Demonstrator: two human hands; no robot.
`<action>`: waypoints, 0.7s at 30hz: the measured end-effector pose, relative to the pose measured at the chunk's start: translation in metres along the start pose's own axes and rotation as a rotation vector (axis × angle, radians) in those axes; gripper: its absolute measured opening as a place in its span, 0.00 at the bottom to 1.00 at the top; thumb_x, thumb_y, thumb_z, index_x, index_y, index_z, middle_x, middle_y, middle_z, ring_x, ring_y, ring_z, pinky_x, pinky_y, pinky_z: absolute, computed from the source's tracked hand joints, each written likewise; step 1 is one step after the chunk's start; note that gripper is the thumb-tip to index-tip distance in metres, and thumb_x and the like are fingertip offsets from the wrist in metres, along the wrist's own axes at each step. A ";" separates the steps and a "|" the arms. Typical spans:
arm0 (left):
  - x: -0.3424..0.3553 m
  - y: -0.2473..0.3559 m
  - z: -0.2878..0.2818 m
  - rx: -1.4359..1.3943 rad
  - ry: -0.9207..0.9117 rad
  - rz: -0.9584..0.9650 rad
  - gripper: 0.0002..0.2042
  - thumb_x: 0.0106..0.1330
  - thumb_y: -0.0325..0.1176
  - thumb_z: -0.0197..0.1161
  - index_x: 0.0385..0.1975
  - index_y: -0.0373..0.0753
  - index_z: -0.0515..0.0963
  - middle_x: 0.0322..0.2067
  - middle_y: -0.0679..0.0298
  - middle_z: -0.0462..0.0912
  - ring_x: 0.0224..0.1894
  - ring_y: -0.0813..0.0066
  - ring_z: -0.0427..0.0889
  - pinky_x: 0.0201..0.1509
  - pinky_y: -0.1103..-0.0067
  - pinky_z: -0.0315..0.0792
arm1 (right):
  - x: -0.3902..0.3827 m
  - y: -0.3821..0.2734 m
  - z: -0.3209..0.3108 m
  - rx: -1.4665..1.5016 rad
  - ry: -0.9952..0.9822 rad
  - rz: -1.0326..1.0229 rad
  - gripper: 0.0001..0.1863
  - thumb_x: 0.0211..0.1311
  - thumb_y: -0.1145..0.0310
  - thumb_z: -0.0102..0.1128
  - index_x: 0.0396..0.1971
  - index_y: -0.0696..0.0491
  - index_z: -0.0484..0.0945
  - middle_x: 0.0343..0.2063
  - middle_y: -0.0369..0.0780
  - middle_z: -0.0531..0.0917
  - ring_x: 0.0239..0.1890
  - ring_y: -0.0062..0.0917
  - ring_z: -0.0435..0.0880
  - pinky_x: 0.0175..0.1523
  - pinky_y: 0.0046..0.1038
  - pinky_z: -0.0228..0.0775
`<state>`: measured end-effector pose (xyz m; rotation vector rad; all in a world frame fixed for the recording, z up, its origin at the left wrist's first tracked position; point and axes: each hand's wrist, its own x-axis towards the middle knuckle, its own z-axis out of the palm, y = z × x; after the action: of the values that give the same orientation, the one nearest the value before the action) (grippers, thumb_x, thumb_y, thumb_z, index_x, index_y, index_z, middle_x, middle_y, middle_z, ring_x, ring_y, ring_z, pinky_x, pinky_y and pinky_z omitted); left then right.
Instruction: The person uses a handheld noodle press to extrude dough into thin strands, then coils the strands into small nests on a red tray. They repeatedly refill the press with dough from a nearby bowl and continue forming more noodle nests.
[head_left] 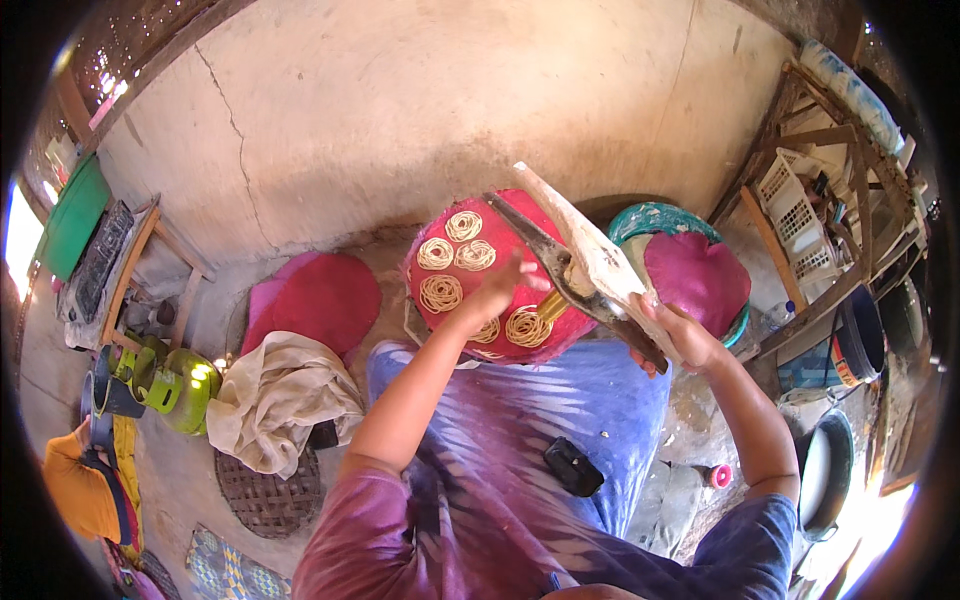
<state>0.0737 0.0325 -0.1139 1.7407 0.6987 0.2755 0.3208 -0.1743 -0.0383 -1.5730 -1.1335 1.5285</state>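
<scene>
My right hand [678,335] is closed round the lower right ends of a two-armed wooden hand press [600,265]. One arm is pale and floury, the other dark, and they lie nearly together. A brass cylinder [550,306] sticks out below the press, over coils of pale noodle-like strands [529,326] on a round red mat [500,268]. My left hand [497,295], slightly blurred, hovers over the mat just left of the cylinder, fingers stretched out and apart. Further coils [440,294] lie at the mat's left side. I cannot tell whether strands hang from the cylinder.
Right of the mat stands a teal basin [655,217] with a magenta cover [697,280]. Red round mats [320,300] and a crumpled beige cloth [285,400] lie left, near a green gas cylinder [185,390]. A black case [574,467] rests on my lap cloth. A cluttered wooden rack [800,215] stands right.
</scene>
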 end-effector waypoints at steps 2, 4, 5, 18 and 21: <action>-0.004 -0.010 0.012 0.017 0.021 -0.059 0.50 0.63 0.77 0.20 0.65 0.39 0.69 0.60 0.56 0.75 0.70 0.66 0.60 0.74 0.64 0.48 | -0.001 0.007 -0.002 0.017 0.004 -0.030 0.38 0.69 0.33 0.38 0.41 0.59 0.75 0.22 0.44 0.81 0.20 0.28 0.83 0.22 0.28 0.75; -0.002 -0.017 0.019 -0.015 0.018 -0.118 0.50 0.64 0.76 0.21 0.66 0.38 0.67 0.59 0.55 0.76 0.70 0.64 0.60 0.75 0.63 0.45 | 0.000 0.012 -0.002 0.044 0.017 -0.051 0.38 0.68 0.33 0.39 0.40 0.60 0.75 0.22 0.44 0.81 0.19 0.28 0.82 0.21 0.27 0.75; 0.000 -0.018 0.021 -0.028 0.022 -0.143 0.50 0.64 0.76 0.22 0.66 0.37 0.67 0.58 0.54 0.77 0.71 0.63 0.60 0.75 0.63 0.43 | 0.000 0.015 -0.003 0.066 0.034 -0.056 0.39 0.67 0.32 0.41 0.40 0.60 0.75 0.21 0.43 0.80 0.19 0.27 0.82 0.21 0.27 0.74; -0.009 -0.020 0.027 0.510 0.062 0.034 0.31 0.73 0.61 0.40 0.67 0.47 0.67 0.71 0.53 0.58 0.70 0.50 0.61 0.72 0.61 0.55 | 0.008 0.028 -0.012 0.100 0.173 -0.110 0.41 0.67 0.32 0.41 0.44 0.62 0.75 0.22 0.42 0.80 0.18 0.27 0.81 0.22 0.26 0.73; -0.021 -0.020 0.026 0.969 0.034 0.196 0.24 0.71 0.48 0.52 0.66 0.55 0.69 0.74 0.58 0.49 0.70 0.43 0.59 0.71 0.57 0.57 | 0.003 0.025 -0.012 0.097 0.209 -0.132 0.40 0.67 0.32 0.40 0.42 0.62 0.76 0.21 0.42 0.80 0.18 0.28 0.81 0.21 0.27 0.74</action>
<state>0.0647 0.0023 -0.1367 2.7389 0.7397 0.0907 0.3358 -0.1806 -0.0615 -1.5221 -1.0099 1.2813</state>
